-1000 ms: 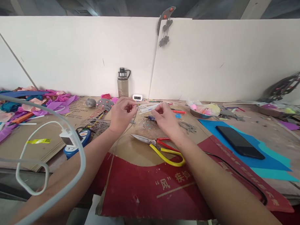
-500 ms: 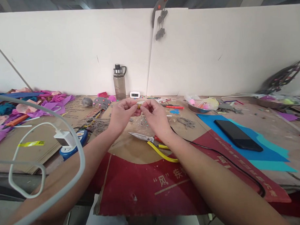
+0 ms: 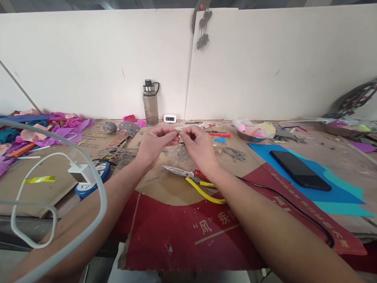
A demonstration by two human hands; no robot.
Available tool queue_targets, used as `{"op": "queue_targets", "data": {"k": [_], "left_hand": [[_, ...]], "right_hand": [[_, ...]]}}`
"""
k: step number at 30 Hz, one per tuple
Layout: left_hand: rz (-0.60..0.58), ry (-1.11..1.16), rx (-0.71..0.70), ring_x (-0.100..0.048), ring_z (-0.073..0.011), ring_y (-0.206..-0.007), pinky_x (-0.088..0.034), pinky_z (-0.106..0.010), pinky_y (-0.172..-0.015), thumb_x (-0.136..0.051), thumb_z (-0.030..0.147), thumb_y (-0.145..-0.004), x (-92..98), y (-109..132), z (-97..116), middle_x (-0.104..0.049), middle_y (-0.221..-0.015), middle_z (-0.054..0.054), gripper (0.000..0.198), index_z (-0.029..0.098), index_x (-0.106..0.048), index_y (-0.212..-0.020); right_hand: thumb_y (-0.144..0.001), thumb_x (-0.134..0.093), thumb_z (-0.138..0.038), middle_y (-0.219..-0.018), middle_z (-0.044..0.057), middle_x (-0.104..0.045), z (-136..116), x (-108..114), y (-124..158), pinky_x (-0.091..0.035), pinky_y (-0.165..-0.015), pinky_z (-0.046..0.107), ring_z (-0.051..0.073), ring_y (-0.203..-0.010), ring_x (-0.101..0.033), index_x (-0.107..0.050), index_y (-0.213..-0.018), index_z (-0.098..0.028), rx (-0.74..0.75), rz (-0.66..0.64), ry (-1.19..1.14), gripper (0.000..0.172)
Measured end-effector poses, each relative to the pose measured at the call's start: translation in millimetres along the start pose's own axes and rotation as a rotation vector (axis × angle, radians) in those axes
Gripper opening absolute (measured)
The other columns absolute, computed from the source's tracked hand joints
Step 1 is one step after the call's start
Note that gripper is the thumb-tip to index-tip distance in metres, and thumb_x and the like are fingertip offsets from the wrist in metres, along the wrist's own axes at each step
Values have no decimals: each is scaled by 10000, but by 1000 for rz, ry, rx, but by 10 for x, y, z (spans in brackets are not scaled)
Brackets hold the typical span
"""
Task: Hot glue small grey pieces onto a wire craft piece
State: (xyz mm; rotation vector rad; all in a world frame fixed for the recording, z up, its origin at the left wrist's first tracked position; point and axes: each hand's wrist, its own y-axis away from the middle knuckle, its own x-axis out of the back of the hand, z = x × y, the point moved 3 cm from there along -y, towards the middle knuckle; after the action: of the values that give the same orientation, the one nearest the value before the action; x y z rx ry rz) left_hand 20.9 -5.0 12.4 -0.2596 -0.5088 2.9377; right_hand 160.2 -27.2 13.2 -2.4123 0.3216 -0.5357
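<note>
My left hand (image 3: 154, 144) and my right hand (image 3: 200, 147) meet above the cardboard, fingertips pinched together almost touching. Between them is a small yellowish piece (image 3: 177, 133), mostly covered by the fingers; its kind cannot be made out. Below the hands lie scissors (image 3: 194, 179) with yellow handles, blades pointing left, and a red-handled tool (image 3: 200, 174) partly behind my right wrist. Small clear bits (image 3: 180, 153) are scattered on the cardboard under my fingers.
A grey bottle (image 3: 150, 105) and small white clock (image 3: 169, 118) stand by the white panel. Left are a power strip (image 3: 92, 184), white cable and colourful scraps (image 3: 61, 131). A phone (image 3: 299, 170) lies on blue sheets at right, near a dish (image 3: 252, 136) holding bagged items.
Both hands stay together, their fingers shifting slightly around the small yellowish piece, which shows less now. The view has moved a little; the scissors remain where they lay.
</note>
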Motion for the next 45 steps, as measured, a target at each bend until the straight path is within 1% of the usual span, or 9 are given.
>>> {"op": "queue_targets", "data": {"k": [8,17,22,25,30,36,40,43,45], "left_hand": [[29,-25,21,-639,-111,-590,-560,-272,-673,-743,296,-663,-11,7,6,-666,-646,-24,205,111,-675,-722],[9,-48,10,-613,-98,-550,-538,-250,-609,-727,297,-670,-12,4,0,-648,-636,-13,196,117,-655,-702],[-1,-51,20,-611,-103,-554,-527,-251,-596,-719,291,-672,-16,6,5,-633,-621,-8,194,116,-646,-711],[-11,-33,40,-607,-103,-556,-520,-247,-589,-722,287,-669,-30,14,20,-627,-615,-9,194,115,-642,-708],[-41,38,89,-603,-93,-551,-512,-224,-574,-722,253,-678,-54,30,21,-624,-601,-11,169,107,-639,-691],[-172,89,178,-642,-120,-600,-540,-248,-625,-729,251,-685,-21,2,20,-680,-653,-66,180,93,-679,-755],[-211,-128,132,-630,-128,-592,-527,-250,-582,-714,273,-694,26,-5,80,-687,-674,-60,220,120,-711,-852],[-199,-475,-48,-543,-96,-506,-454,-214,-483,-681,306,-723,30,21,140,-646,-606,-18,232,146,-730,-885],[-182,-676,-177,-517,-92,-502,-422,-209,-476,-644,301,-747,17,44,166,-626,-581,0,204,166,-741,-866]], "right_hand": [[-823,-542,-270,-686,4,-599,-4,1,14,-385,-664,280,140,-657,-512,-592,-707,-183,11,2,24,154],[-815,-560,-226,-666,-11,-533,-52,10,20,-359,-655,270,125,-641,-461,-487,-643,-191,106,78,156,190],[-809,-568,-241,-585,-56,-450,-26,19,8,-346,-611,258,112,-566,-422,-573,-793,-188,13,52,77,55],[-814,-559,-255,-574,-58,-433,-29,23,7,-348,-614,260,116,-565,-418,-622,-865,-187,12,29,48,107],[-817,-524,-251,-657,-11,-531,-31,12,9,-361,-640,267,126,-625,-449,-633,-762,-175,33,28,25,145],[-779,-512,-190,-650,-14,-514,-12,45,-6,-354,-640,263,125,-629,-437,-560,-657,-184,50,54,67,132],[-770,-511,-185,-628,-21,-486,22,83,-2,-344,-630,265,128,-618,-429,-552,-651,-189,84,40,119,126],[-768,-513,-169,-641,-16,-503,32,84,18,-343,-631,269,130,-616,-437,-566,-681,-187,121,13,180,103],[-770,-515,-158,-665,-4,-525,17,77,37,-353,-642,273,137,-632,-455,-567,-694,-186,162,-5,215,96]]}}
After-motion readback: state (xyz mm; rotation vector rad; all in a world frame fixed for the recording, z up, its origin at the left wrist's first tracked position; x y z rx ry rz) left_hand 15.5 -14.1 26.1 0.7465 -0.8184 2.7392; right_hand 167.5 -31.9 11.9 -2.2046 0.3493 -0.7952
